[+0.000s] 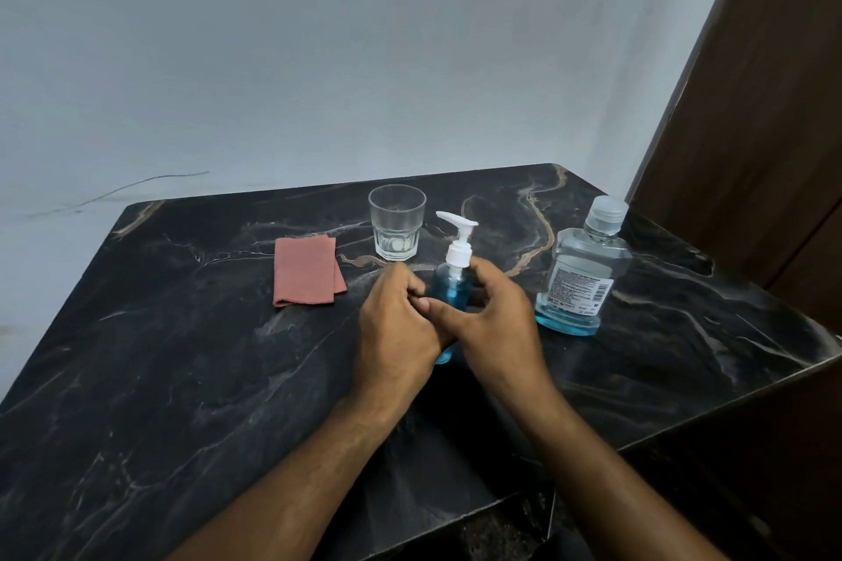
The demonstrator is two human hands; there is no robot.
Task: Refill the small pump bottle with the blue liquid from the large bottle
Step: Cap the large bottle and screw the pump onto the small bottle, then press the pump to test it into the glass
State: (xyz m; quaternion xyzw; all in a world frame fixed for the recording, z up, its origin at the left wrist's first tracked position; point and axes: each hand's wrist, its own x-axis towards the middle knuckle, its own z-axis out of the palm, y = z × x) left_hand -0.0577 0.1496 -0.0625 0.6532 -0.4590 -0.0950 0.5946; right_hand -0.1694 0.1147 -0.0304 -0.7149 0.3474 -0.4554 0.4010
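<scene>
pump bottle (452, 287) upright, gripped by left hand (395, 333) and right hand (494, 323) | big bottle (581, 269) capped, just right | glass (396, 228) behind

Glass (397, 222) behind pump bottle (452, 282), cloth (308, 271) left, large bottle (581, 271) right.

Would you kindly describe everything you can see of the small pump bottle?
The small pump bottle is clear plastic, holding blue liquid up to near its shoulder. Its white pump head is still on, nozzle pointing left. It stands upright on the dark marble table, between the glass and the large bottle. The left hand and right hand curl round its body from either side, hiding its lower part.
</scene>
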